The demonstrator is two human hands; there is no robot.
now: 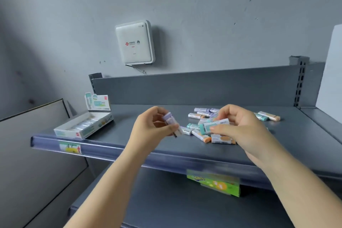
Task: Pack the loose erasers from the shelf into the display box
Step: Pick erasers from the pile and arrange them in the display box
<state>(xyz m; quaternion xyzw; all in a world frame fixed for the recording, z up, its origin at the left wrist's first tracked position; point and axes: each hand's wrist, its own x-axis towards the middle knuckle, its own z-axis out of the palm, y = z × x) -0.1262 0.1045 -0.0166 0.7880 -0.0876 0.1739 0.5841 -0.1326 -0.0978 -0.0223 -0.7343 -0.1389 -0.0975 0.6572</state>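
Both hands are raised just above the grey shelf (129, 135), near its middle. The left hand (148, 127) is curled, its fingers pinching a purple-ended eraser (171, 122) held tilted, clear of the shelf surface. The right hand (238, 126) is also closed in a pinch, thumb and fingers gripping a teal-ended eraser (214, 126) that lies roughly level, just over the pile.

The loose erasers (203, 116) lie scattered on the shelf at about 2 o'clock from the left hand and partly behind the right hand: purple-ended ones towards the back, teal and orange-ended ones nearer the front edge. Two more, one teal and one orange (270, 115), lie apart at 3 o'clock, beyond the right hand.

The display box (83, 126) sits at 9 o'clock from the hands, at the shelf's left end, touching the front edge, its printed lid flap standing upright at the back. A row of erasers already lies inside it.

A white wall unit (135, 42) hangs on the grey wall at 12 o'clock. A green price label (212, 183) hangs from the shelf's front rail below the right hand.
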